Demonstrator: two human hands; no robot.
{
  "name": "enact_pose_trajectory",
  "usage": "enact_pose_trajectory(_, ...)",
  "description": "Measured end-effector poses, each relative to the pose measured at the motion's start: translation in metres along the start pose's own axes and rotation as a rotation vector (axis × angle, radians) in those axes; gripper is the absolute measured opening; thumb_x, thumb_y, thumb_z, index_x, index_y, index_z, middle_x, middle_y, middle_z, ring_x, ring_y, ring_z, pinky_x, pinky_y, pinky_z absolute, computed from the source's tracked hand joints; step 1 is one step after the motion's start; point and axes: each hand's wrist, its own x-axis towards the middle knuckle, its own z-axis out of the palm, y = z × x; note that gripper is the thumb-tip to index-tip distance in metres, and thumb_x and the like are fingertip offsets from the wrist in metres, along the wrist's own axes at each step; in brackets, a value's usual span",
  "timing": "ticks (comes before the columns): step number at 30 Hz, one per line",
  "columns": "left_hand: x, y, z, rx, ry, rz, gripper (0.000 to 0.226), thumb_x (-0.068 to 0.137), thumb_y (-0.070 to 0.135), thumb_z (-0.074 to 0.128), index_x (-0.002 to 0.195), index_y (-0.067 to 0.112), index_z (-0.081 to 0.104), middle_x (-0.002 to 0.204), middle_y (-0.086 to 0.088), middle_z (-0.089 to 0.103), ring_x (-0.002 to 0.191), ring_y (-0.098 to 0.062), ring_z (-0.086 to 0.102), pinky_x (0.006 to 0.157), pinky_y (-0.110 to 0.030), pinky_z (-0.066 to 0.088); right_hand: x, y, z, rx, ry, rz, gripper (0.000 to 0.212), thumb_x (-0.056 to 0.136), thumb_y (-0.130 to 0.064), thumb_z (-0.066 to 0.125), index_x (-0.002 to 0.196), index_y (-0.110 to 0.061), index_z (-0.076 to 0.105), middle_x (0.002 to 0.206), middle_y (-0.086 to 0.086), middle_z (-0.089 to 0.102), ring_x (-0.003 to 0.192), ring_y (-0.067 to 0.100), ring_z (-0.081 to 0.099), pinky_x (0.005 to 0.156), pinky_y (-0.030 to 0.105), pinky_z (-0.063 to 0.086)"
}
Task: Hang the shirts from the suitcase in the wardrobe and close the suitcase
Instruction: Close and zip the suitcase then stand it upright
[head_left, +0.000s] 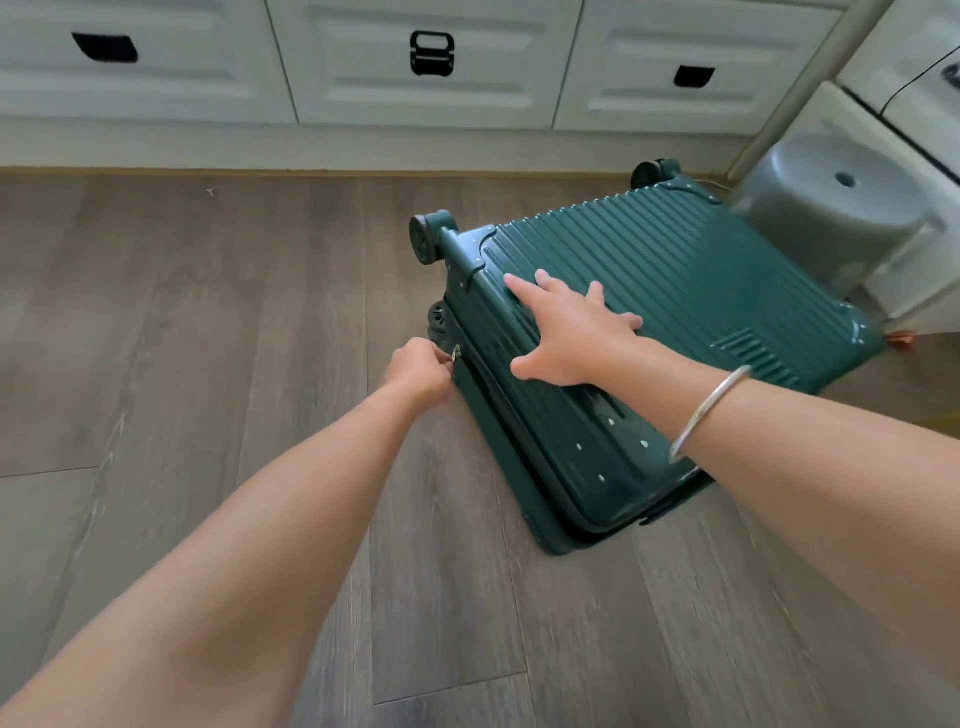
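Head view shows closing underway: left hand (421, 371) fingers pinch the zipper pull (456, 355), right hand (571, 332) fingers splayed on the suitcase (675, 270) lid, so zipping around likely follows.

**Materials and finishes on view**

Dark green hard-shell suitcase (649, 312): ribbed plastic, slightly satin, with small shiny metal rivets at corners. Small silver metal zipper pull (456, 355), glossy, pinched by the left hand (420, 370). Thin polished silver metal bangle (707, 413) on the right wrist. Grey-brown wood-grain plank floor (208, 364), matt. White panelled drawer fronts (426, 67), smooth, with black handles. Grey round plastic stool (831, 208), smooth with a soft sheen.
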Motion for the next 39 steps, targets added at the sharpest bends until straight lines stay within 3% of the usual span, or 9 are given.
enact_pose_trajectory(3, 0.011, 0.000, -0.008, -0.011, 0.064, 0.011, 0.026, 0.095, 0.014, 0.049, 0.112, 0.012, 0.069, 0.105, -0.016, 0.071, 0.091, -0.036, 0.068, 0.089, -0.042, 0.054, 0.021, -0.017, -0.004, 0.044, 0.015, 0.006, 0.088, 0.086, -0.028, 0.062, 0.150, -0.043, 0.004, 0.162, -0.009, -0.003, 0.146, 0.044, -0.006, 0.097, 0.082, 0.013)
enact_pose_trajectory(10, 0.030, -0.008, -0.023, -0.077, 0.060, -0.022, 0.026, 0.097, 0.016, 0.050, 0.114, 0.014, 0.070, 0.109, -0.014, 0.071, 0.102, -0.035, 0.065, 0.089, -0.041, 0.055, 0.071, -0.052, -0.008, 0.111, 0.063, 0.081, 0.084, 0.090, -0.028, 0.060, 0.151, -0.041, 0.004, 0.162, -0.007, -0.007, 0.145, 0.047, -0.008, 0.095, 0.084, 0.011)
enact_pose_trajectory(17, 0.043, -0.024, -0.048, -0.081, 0.009, -0.030, 0.025, 0.098, 0.012, 0.049, 0.113, 0.010, 0.069, 0.086, -0.008, 0.066, 0.056, -0.007, 0.051, 0.073, -0.024, 0.048, 0.119, -0.080, -0.013, 0.195, 0.080, 0.133, 0.081, 0.091, -0.029, 0.057, 0.151, -0.040, 0.004, 0.162, -0.011, -0.008, 0.143, 0.050, -0.013, 0.092, 0.086, 0.006)
enact_pose_trajectory(21, 0.041, -0.023, -0.044, -0.108, 0.041, -0.060, 0.029, 0.097, 0.012, 0.045, 0.112, 0.012, 0.069, 0.093, -0.011, 0.070, 0.072, -0.019, 0.063, 0.084, -0.030, 0.054, 0.114, -0.063, -0.014, 0.156, -0.053, -0.010, 0.112, 0.064, -0.077, 0.062, 0.150, -0.043, 0.000, 0.161, -0.001, -0.014, 0.144, 0.044, -0.018, 0.105, 0.077, 0.004)
enact_pose_trajectory(25, 0.031, -0.010, -0.033, -0.078, -0.005, -0.095, 0.032, 0.092, 0.009, 0.033, 0.092, 0.014, 0.065, 0.088, -0.016, 0.064, 0.082, -0.033, 0.066, 0.087, -0.033, 0.054, 0.065, -0.034, -0.018, -0.037, -0.171, -0.243, 0.123, 0.053, -0.075, 0.073, 0.148, -0.049, -0.001, 0.157, -0.004, -0.030, 0.144, 0.024, -0.029, 0.111, 0.069, -0.003)
enact_pose_trajectory(28, 0.034, -0.004, -0.022, -0.039, 0.032, -0.136, 0.034, 0.095, 0.015, 0.033, 0.108, 0.004, 0.063, 0.104, -0.020, 0.065, 0.095, -0.035, 0.065, 0.076, -0.030, 0.044, 0.040, -0.015, -0.006, -0.157, -0.220, -0.285, 0.138, 0.047, -0.068, 0.080, 0.145, -0.051, -0.016, 0.155, -0.003, -0.034, 0.142, 0.022, -0.033, 0.112, 0.065, -0.009)
enact_pose_trajectory(31, 0.035, -0.005, -0.018, 0.003, 0.092, -0.139, 0.036, 0.099, 0.022, 0.034, 0.112, 0.001, 0.061, 0.114, -0.019, 0.063, 0.091, -0.033, 0.058, 0.075, -0.029, 0.039, 0.027, -0.005, 0.008, -0.320, -0.098, -0.361, 0.136, 0.055, -0.054, 0.084, 0.145, -0.049, -0.018, 0.157, -0.001, -0.029, 0.146, 0.027, -0.024, 0.112, 0.069, 0.001)
enact_pose_trajectory(36, 0.034, -0.014, -0.027, -0.006, 0.084, -0.125, 0.027, 0.098, 0.018, 0.042, 0.100, 0.004, 0.064, 0.108, -0.018, 0.067, 0.098, -0.036, 0.065, 0.090, -0.039, 0.053, 0.025, -0.001, -0.003, -0.234, 0.067, -0.519, 0.107, 0.070, -0.045, 0.077, 0.150, -0.043, 0.007, 0.162, -0.005, 0.000, 0.150, 0.023, 0.002, 0.114, 0.062, 0.017)
enact_pose_trajectory(39, 0.032, -0.019, -0.034, -0.035, 0.040, -0.136, 0.022, 0.099, 0.017, 0.044, 0.092, 0.006, 0.062, 0.101, -0.017, 0.067, 0.084, -0.031, 0.064, 0.073, -0.031, 0.052, 0.030, -0.013, -0.011, -0.185, 0.089, -0.512, 0.105, 0.071, -0.046, 0.077, 0.151, -0.040, 0.011, 0.162, -0.003, 0.006, 0.150, 0.024, 0.006, 0.114, 0.064, 0.018)
